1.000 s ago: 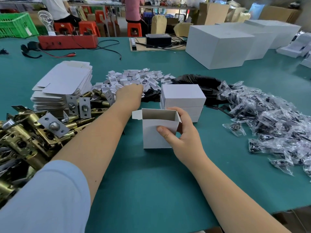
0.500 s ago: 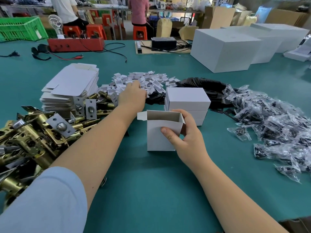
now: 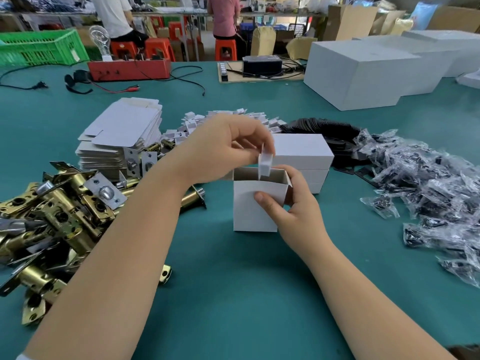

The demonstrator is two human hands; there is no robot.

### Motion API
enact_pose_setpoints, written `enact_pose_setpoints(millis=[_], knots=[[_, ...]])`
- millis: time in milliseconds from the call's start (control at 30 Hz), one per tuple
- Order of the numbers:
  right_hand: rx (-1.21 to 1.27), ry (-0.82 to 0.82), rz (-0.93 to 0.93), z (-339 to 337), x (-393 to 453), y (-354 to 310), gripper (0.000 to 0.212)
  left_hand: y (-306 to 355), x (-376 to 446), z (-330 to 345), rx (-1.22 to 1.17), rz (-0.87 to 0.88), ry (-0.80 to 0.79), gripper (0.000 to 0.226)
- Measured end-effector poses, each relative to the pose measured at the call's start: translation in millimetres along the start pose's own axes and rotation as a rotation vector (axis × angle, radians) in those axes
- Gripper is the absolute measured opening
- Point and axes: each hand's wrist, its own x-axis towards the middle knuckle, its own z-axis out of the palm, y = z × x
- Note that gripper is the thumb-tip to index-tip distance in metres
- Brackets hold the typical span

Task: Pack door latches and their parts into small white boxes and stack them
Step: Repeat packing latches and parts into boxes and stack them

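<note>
Here left hand (image 3: 228, 149) pinches insert (image 3: 265, 165) upright over box (image 3: 255, 203).

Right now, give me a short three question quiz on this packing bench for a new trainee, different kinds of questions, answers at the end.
1. True or false: the open white box stands upright on the table.
2. What does the left hand pinch above the box opening? A) a brass latch B) a small white folded card piece C) a plastic bag
3. Fill in: the right hand grips the open box with its ____ pressed on the front face.

Key: 1 true; 2 B; 3 thumb.
</note>
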Motion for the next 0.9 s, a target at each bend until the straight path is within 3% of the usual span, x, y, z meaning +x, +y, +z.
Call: enact_pose_setpoints(millis=[167,400,533,700,900], knots=[[-0.003,-0.009,-0.013,-0.3,-0.2,1.0,0.034,-4.8,-8.7,2.6,-0.017,-0.002,0.082,0.042],[0.02,-0.01,-0.03,0.0,-1.1,0.5,0.038,-1.5,-10.3,21.9,-0.019,0.014,0.243,0.028],[0.048,-0.021,-0.034,-0.3,-3.3,3.2,0.051,0.4,-14.4,24.9,-0.015,0.004,0.247,0.024],[-0.013,-0.022,-0.06,-0.1,-4.5,2.1,0.039,8.2,-27.3,35.3,0.247,0.124,0.302,0.025],[0.022,-0.048,-0.031,-2.2,-3.5,4.1,0.038,6.2,-34.3,42.0,0.126,0.036,0.209,0.032]])
